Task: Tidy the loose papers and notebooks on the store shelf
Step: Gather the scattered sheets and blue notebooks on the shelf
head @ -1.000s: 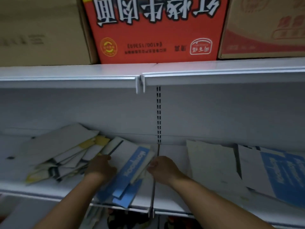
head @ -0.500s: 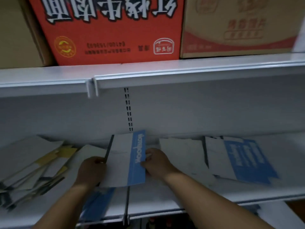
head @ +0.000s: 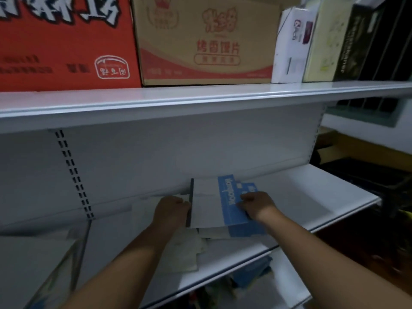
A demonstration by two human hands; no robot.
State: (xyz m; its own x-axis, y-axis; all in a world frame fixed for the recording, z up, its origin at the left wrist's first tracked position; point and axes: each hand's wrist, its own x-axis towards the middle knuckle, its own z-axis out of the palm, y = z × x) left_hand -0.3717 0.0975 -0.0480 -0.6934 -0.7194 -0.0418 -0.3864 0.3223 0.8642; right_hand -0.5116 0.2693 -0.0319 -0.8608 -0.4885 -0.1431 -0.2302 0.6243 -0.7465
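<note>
A white notebook with a blue band lies on the white shelf, on top of other blue-and-white notebooks whose edges show beneath it. My left hand grips its dark spine edge on the left. My right hand holds its blue right side. Pale loose papers lie flat just in front, under my left forearm.
An upper shelf overhangs, carrying a red carton, a tan carton and smaller boxes at the right. More papers sit at the lower left. The shelf's right end borders a dark gap.
Both hands have carried the blue-banded notebook rightward along the shelf, from the upright joint onto the stack of blue notebooks. The view has swung right with them.
</note>
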